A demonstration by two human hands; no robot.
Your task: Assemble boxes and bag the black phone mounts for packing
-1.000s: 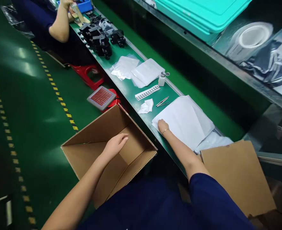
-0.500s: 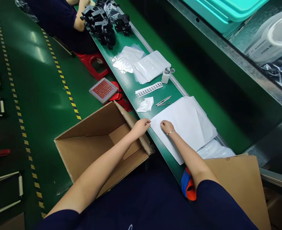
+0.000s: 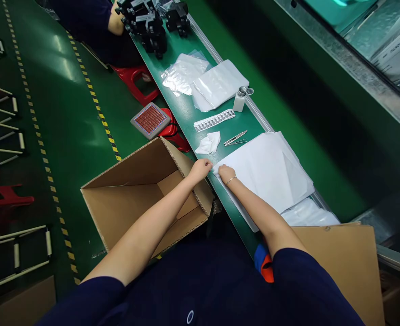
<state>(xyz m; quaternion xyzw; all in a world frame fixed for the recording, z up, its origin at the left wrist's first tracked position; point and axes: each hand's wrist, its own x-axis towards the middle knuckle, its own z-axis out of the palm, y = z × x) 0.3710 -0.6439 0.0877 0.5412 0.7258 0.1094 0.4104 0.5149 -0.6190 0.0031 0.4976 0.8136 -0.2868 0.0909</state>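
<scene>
A stack of large white sheets or flat bags (image 3: 261, 165) lies on the green bench; I cannot tell which they are. At its near left corner my right hand (image 3: 227, 174), with a thin bracelet at the wrist, is closed on the edge of the top white sheet. Just left of that corner, over the bench edge, my left hand (image 3: 201, 170) has its fingers pinched together; what is between them is too small to make out. Beyond the stack are tweezers (image 3: 235, 137), a crumpled white cloth (image 3: 208, 143) and a strip of printed labels (image 3: 215, 120).
An open cardboard box (image 3: 118, 210) stands left of the bench. Farther along are a small white bottle (image 3: 239, 102), clear plastic bags (image 3: 220, 83) and black devices (image 3: 149, 29). A co-worker's arm (image 3: 116, 23) shows at the far end. Flat cardboard (image 3: 339, 267) leans at right.
My right hand has moved left to the corner of the white sheets, closer to my left hand. The left hand stays pinched near that corner. The whole view has shifted slightly.
</scene>
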